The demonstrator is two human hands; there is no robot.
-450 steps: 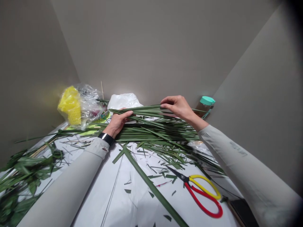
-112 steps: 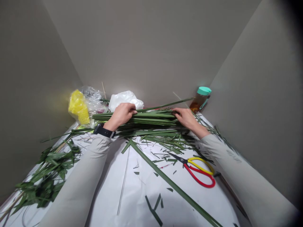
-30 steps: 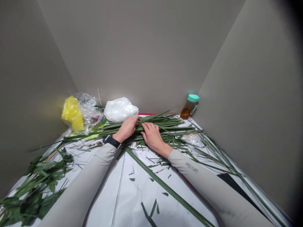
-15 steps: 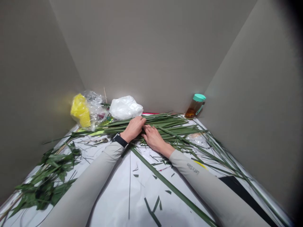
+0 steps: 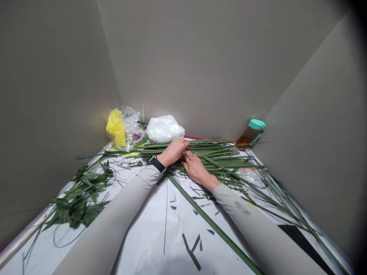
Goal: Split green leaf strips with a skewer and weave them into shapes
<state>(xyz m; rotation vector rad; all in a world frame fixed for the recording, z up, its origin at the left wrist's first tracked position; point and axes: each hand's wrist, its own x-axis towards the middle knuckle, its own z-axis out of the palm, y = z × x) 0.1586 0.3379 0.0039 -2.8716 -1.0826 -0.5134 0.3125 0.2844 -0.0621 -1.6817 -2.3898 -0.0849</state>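
A thick bundle of long green leaf strips [image 5: 220,152] lies across the far side of the white table cover [image 5: 149,229]. My left hand [image 5: 173,151], with a black watch [image 5: 156,163] on its wrist, rests on the bundle with its fingers curled over the strips. My right hand [image 5: 195,168] lies right beside it, fingers stretched flat on the strips and pointing at the left hand. The two hands almost touch.
A yellow mesh piece in a clear bag [image 5: 117,128] and a white plastic bag [image 5: 164,129] sit by the back wall. A teal-lidded bottle [image 5: 252,131] stands in the right corner. Leaf scraps [image 5: 80,194] pile up at the left. One long green strip [image 5: 212,225] runs diagonally.
My hands, earlier apart along the bundle, have come together at its middle. The bundle now lies flat. The view has swung so everything sits further right; the scissors are out of sight.
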